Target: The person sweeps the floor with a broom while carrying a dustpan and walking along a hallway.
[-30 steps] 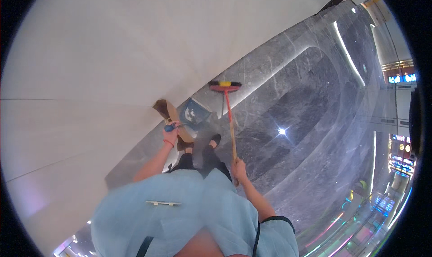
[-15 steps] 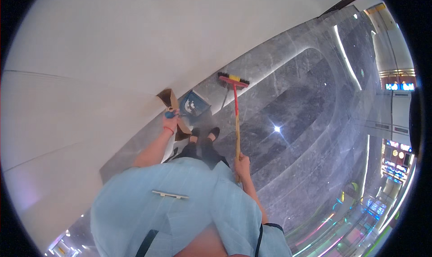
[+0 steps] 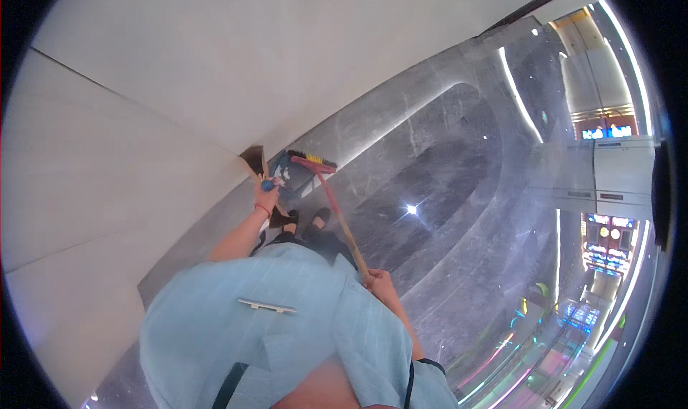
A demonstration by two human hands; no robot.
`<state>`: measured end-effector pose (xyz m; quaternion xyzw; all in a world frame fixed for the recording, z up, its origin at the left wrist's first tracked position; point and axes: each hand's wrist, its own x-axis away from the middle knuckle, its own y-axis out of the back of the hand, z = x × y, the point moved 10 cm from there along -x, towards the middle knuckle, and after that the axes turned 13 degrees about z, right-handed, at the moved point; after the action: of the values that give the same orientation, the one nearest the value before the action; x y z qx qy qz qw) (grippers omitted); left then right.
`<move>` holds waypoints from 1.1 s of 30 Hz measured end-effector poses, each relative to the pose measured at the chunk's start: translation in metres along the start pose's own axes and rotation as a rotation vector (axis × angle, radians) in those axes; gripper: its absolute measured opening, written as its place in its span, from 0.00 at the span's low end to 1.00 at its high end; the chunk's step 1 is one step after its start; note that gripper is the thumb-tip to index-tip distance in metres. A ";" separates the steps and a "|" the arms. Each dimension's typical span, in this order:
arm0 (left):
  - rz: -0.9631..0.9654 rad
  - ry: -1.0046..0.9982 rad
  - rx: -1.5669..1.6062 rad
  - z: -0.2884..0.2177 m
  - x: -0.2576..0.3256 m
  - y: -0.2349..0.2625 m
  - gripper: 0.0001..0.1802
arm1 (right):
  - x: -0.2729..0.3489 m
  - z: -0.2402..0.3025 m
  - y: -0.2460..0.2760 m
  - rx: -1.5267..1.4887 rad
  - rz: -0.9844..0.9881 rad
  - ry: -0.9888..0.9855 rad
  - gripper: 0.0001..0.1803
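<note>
- Broom (image 3: 315,167) head is right at the mouth of the blue dustpan (image 3: 288,180), both on the dark marble floor (image 3: 444,194) at its edge along the pale wall (image 3: 143,122).
- Pale scraps already lie in the pan; what is left on the floor I cannot tell.
- Left hand (image 3: 266,191), arm stretched forward and down, grip closed on the dustpan's handle.
- Right hand (image 3: 378,283), elbow bent, grip wrapped round the broom's stick.

The person is wearing a light blue short-sleeved shirt (image 3: 287,323) with a faint grid of fine lines, and a small pale bar-shaped badge (image 3: 267,306) is sitting pinned across the chest. A thin red band (image 3: 263,209) is circling the left wrist. Dark trim is edging the right sleeve (image 3: 430,366), and black shoes (image 3: 320,215) are showing below the shirt.
</note>
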<state>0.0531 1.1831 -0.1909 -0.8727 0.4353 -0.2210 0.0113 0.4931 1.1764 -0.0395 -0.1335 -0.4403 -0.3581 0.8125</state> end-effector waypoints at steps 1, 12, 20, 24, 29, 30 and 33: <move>0.018 -0.007 0.008 -0.001 0.003 -0.004 0.08 | 0.012 0.004 -0.002 -0.083 -0.015 -0.038 0.07; 0.148 -0.171 -0.238 -0.055 0.023 -0.056 0.08 | -0.052 0.074 0.096 -0.223 -0.297 0.235 0.05; 0.131 -0.048 -0.140 -0.049 -0.014 -0.111 0.05 | -0.162 0.131 0.241 -0.287 -0.381 0.198 0.09; 0.054 0.008 -0.207 -0.033 -0.032 -0.128 0.06 | -0.241 0.165 0.287 -0.192 -0.412 0.254 0.08; 0.006 0.005 -0.208 -0.028 -0.071 -0.186 0.07 | -0.295 0.169 0.332 -0.057 -0.450 0.175 0.08; -0.010 0.011 -0.214 -0.027 -0.077 -0.187 0.07 | -0.290 0.182 0.320 0.138 -0.447 0.171 0.09; -0.031 0.071 -0.175 -0.016 -0.088 -0.185 0.06 | -0.253 0.184 0.258 0.562 -0.341 0.240 0.11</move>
<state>0.1405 1.3677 -0.1704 -0.8686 0.4395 -0.2129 -0.0839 0.4694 1.5738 -0.1129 0.2137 -0.4391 -0.3665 0.7920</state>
